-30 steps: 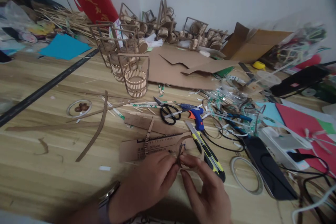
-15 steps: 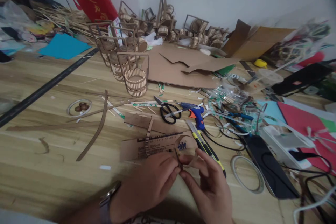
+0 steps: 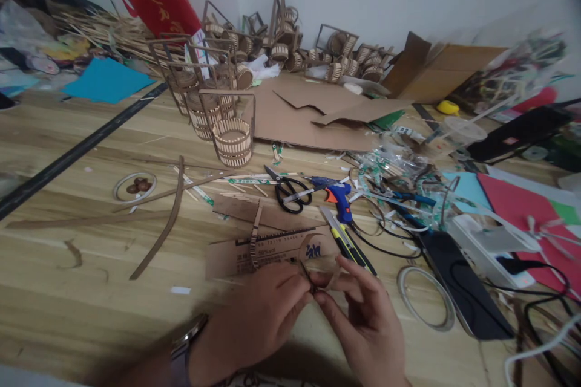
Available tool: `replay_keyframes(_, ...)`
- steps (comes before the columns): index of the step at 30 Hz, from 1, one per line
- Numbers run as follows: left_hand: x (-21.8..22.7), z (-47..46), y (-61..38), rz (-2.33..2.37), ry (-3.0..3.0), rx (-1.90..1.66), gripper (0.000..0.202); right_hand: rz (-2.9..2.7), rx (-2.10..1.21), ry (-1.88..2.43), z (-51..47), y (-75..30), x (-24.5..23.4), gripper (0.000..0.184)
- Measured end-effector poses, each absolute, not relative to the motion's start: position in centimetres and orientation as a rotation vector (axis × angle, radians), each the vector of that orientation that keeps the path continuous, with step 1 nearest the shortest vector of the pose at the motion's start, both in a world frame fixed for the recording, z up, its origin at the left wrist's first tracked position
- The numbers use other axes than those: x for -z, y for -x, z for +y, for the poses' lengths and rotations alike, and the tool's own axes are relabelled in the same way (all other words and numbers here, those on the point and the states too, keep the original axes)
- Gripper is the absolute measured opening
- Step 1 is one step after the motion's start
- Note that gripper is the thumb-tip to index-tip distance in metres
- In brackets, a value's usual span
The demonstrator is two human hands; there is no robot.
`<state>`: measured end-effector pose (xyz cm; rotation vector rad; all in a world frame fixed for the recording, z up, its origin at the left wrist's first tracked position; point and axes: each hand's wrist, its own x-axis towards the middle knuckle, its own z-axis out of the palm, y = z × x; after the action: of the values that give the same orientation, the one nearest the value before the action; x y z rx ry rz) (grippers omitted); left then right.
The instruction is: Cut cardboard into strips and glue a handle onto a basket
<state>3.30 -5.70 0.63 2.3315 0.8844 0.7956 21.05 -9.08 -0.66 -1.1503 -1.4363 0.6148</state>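
Observation:
Low in the view, my left hand [image 3: 258, 320] and my right hand [image 3: 367, 326] meet, both pinching a thin brown cardboard strip bent into a ring [image 3: 318, 257]. The ring's joined ends sit between my fingertips. Through the loop I see blue print on a flat cardboard piece [image 3: 254, 254] lying on the wooden table [image 3: 91, 302]. A yellow-and-black utility knife [image 3: 347, 242] lies just right of the ring. There is a watch on my left wrist.
Black scissors [image 3: 290, 190] and a blue glue gun [image 3: 338, 193] lie beyond the knife. Small stick baskets [image 3: 233, 142] stand further back, with more against the wall. Cardboard sheets [image 3: 308, 115], cables, a dark phone [image 3: 458, 290], a tape ring [image 3: 426, 299] and coloured paper crowd the right.
The strip has opened into a rounder ring between my fingertips. My hands stayed close together and the view shifted slightly.

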Motion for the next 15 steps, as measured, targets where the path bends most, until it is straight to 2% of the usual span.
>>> replay_keyframes(10, -1.2, -5.7, -3.4, 0.897, -2.355, -0.808, 0.036, -1.413, -0.449, 1.238, -9.8, -21.1, 1.9, 0.028)
replay_keyframes(15, -1.3, -5.6, -3.4, 0.885, -2.319, -0.837, 0.043, -1.476, -0.460, 1.065, -9.6, -20.8, 1.8, 0.041)
